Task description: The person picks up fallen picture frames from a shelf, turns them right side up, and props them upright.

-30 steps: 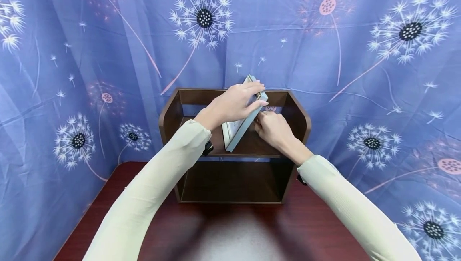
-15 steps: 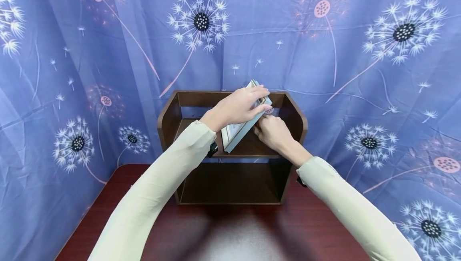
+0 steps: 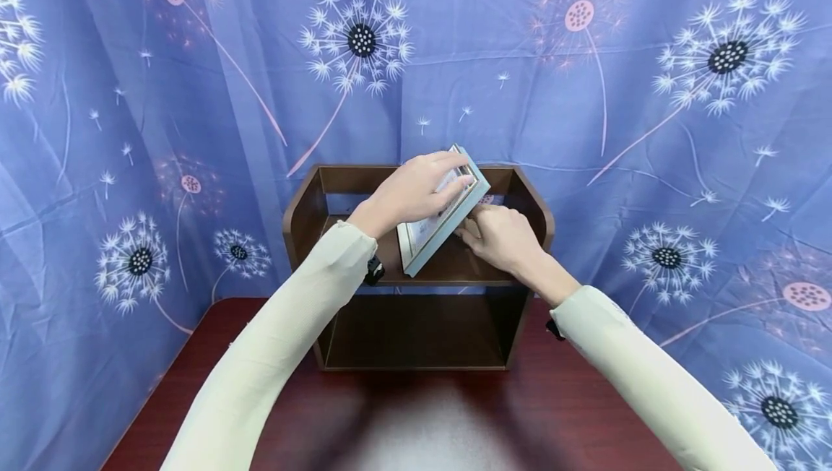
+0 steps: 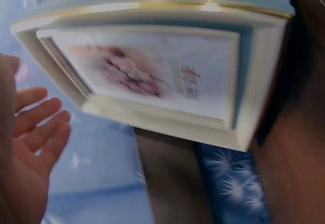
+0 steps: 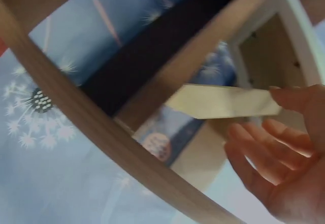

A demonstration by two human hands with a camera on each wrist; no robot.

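A picture frame [image 3: 448, 211] with a pale blue and white border and gold trim leans tilted on the upper board of a brown desk shelf [image 3: 364, 173]. In the left wrist view, the front of the picture frame [image 4: 203, 82] shows a flower print. My left hand [image 3: 416, 193] hovers over its front; in its wrist view the left hand [image 4: 38, 137] has loosely extended fingers, apart from the frame. Behind the frame is my right hand [image 3: 500, 236]. In the right wrist view, the right hand [image 5: 284, 153] pinches the end of the frame's pale stand leg [image 5: 228, 102] between thumb and fingers.
The shelf's lower compartment [image 3: 416, 330] lies under the upper board. It stands on a dark red table [image 3: 286, 413]. A blue dandelion curtain [image 3: 455, 37] hangs behind and at both sides. The shelf's side panels [image 3: 536, 211] rise beside the right hand.
My left hand has drawn off the frame's upper edge, to the left. The frame leans further back than a second ago. My right hand has shifted slightly right behind it.
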